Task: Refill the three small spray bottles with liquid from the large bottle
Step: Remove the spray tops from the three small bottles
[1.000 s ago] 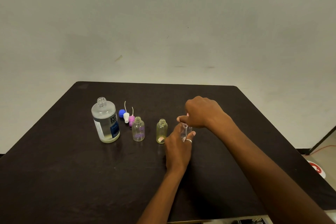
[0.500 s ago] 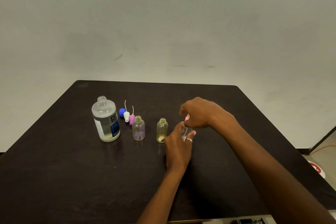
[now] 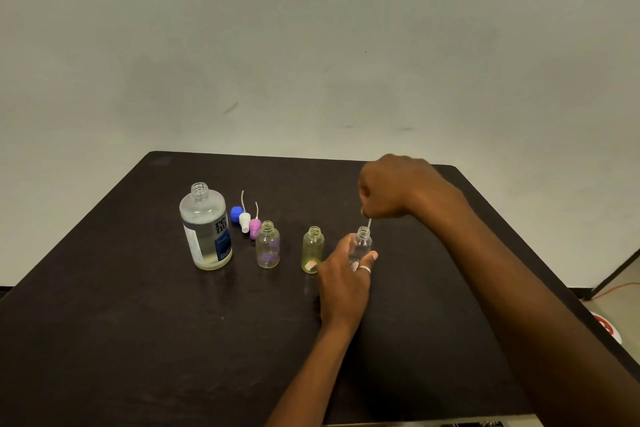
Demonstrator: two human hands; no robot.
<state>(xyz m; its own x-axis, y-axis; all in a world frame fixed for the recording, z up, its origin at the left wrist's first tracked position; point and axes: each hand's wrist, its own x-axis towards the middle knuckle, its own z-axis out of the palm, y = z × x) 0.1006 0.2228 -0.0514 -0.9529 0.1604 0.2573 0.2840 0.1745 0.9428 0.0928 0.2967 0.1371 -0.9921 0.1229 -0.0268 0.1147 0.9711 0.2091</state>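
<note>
Downward, tube (image 3: 369, 222) points from right hand (image 3: 398, 191); left hand (image 3: 343, 282) grips upright bottle (image 3: 362, 242).

Light: soft and diffuse, from above; level moderate to dim. Wall (image 3: 311, 28) reads grey-green with mottled, uneven patches. Surface (image 3: 104, 340) is dark and matte, with a faint sheen and a weak reflection just in front of the large bottle (image 3: 206, 229). Shadows are soft-edged: a broad one lies under the right forearm, toward the surface's front-right corner. No hard glare; small highlights on the large bottle's shoulder. Right hand (image 3: 394, 189) is slightly motion-blurred at the knuckles; the thin tube (image 3: 369, 222) in its grip looks soft. Left hand (image 3: 343, 284) and the clear small bottle (image 3: 362, 243) it holds are sharper. Wide-angle distortion: surface edges splay outward toward the lower corners.
</note>
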